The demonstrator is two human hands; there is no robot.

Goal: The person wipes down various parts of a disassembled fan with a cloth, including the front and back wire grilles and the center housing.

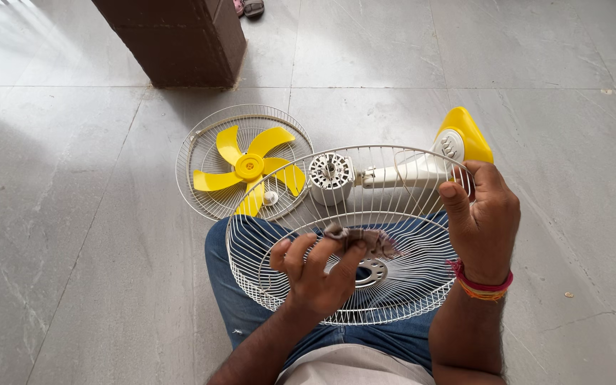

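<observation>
The wire fan guard [365, 235] rests tilted over your lap, above your blue jeans [240, 299], and in this one head view it is held from both sides.

What could go wrong: your right hand [480, 217] carries the guard by its rim alone, at the far right edge, so I judge that hard rubbing near the hub could twist the guard out of that pinch or bend the thin wires. The cloth could also snag where the wires crowd together at the centre ring. The motor and stand [393, 171] with its yellow base lies just behind the guard on the tile floor [73, 214], close enough for the rim to knock it. The second guard [244, 162], with the yellow blade [251, 169] lying in it, sits further left and looks safer.

The grip: your left hand [319, 274] is curled, its fingertips closed on a small greyish cloth [365, 239] and pressing it against the wires. Your right hand is closed round the rim, thumb up over the wire. The fingers behind are hidden, so how tight that hold is I can only guess.
</observation>
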